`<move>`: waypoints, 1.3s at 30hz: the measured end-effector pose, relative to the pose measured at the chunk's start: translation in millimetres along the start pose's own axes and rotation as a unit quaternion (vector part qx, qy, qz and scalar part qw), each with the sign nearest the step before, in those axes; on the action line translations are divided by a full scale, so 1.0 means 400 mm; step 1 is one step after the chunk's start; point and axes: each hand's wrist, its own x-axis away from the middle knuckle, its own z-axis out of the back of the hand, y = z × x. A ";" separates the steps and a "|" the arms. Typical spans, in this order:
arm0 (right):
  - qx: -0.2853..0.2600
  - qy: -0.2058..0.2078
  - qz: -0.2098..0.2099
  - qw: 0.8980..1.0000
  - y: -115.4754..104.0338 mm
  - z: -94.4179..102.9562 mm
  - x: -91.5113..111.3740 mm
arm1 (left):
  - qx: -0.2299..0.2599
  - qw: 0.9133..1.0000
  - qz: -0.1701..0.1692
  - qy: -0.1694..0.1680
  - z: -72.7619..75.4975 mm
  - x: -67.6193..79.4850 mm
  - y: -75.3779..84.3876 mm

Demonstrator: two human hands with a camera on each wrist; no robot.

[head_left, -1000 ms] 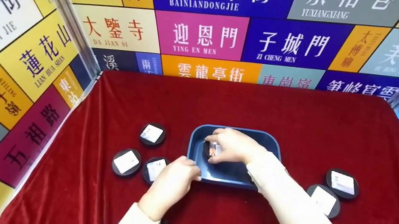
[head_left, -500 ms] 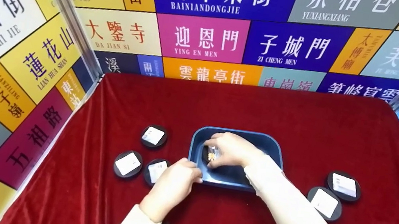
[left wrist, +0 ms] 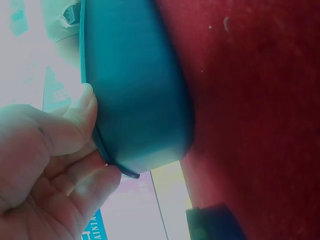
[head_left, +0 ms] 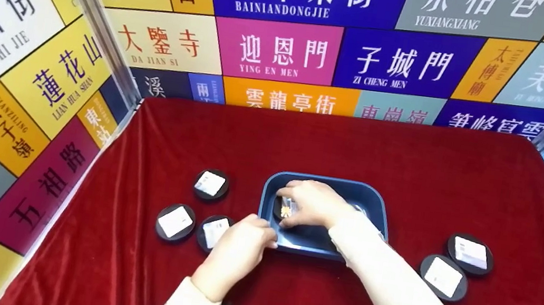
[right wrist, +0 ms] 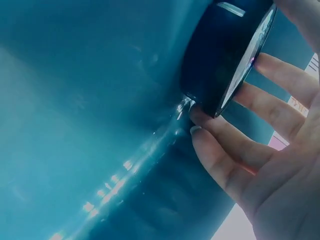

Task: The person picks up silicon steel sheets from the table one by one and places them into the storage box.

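A blue plastic tub stands mid-table, its front left corner rim held by my left hand. In the left wrist view the thumb lies on the rim of the tub, with the other fingers curled beneath. My right hand reaches inside the tub and grips a round black disc-shaped case with a flower print on its face. The right wrist view shows that case tilted on edge, close to the tub's inner wall, fingertips against its face and edge.
Left of the tub lie three black discs with white labels: one at the back, one at far left, one by the left hand. Two more discs, one farther and one nearer, overlap beside the right sleeve. Red cloth covers the table.
The right hand with its case has shifted slightly left and toward the front inside the tub. The left hand keeps its grip on the rim; the head view has moved a little.
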 end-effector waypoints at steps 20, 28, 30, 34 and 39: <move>0.017 0.027 0.031 0.999 -0.001 -0.007 -0.001 | -0.003 1.000 -0.001 0.002 -0.004 0.000 0.001; 0.006 0.033 0.031 0.999 -0.004 -0.005 -0.003 | -0.006 1.000 0.003 -0.002 -0.003 0.000 -0.001; 0.008 0.033 0.028 0.999 -0.004 -0.004 -0.003 | -0.007 1.000 0.003 -0.002 -0.003 -0.001 0.000; 0.010 0.043 0.027 0.999 -0.006 -0.003 -0.002 | -0.008 1.000 0.001 -0.003 -0.004 -0.001 0.000; 0.002 0.057 0.030 0.998 -0.011 0.007 -0.002 | -0.006 1.000 0.002 -0.005 -0.005 0.001 -0.002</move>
